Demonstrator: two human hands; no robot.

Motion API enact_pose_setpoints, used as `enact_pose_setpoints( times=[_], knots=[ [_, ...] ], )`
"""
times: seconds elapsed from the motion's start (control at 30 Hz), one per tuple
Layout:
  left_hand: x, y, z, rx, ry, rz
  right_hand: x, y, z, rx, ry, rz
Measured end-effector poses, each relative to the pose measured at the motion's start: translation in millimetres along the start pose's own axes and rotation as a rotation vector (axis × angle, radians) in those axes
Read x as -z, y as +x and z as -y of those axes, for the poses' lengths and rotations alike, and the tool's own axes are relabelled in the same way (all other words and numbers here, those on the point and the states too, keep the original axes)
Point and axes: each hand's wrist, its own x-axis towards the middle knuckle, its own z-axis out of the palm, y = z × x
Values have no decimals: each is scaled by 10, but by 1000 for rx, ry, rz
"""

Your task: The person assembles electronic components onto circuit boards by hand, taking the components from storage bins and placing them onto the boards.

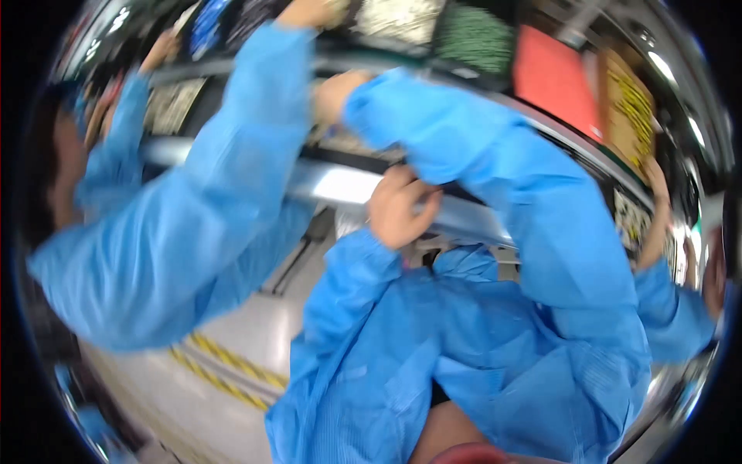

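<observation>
My left hand [399, 207] is at the silvery front rail [344, 184] of the workbench. Its thumb stands apart from the fingers, whose tips reach the dark edge above the rail, and I see nothing held in it. My right arm bends across to the left, over the bench. At its end, my right hand [337, 97] is blurred, and a co-worker's blue sleeve [263, 100] partly covers it, so its fingers cannot be made out. Below it lies a dark tray of small pale parts [344, 141].
Along the back stand bins of white parts [398, 19] and green parts [474, 39], a red panel [555, 81] and a brown box with yellow-black pieces [630, 108]. Co-workers' arms reach in from left and right. Yellow-black tape [232, 363] marks the floor.
</observation>
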Motion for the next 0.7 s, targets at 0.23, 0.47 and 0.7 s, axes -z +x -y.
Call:
enact_pose_setpoints(
  times=[0.23,0.47,0.7],
  knots=[
    [-198,188,-716,24,-217,205,557,-1216,-1479,124,248,-137],
    [-410,325,-886,2,-242,228,76,-2780,-4591,-645,545,-1002],
    [-628,200,-780,-60,-129,117,-1200,-3853,-5972,-975,324,-637]
  ],
)
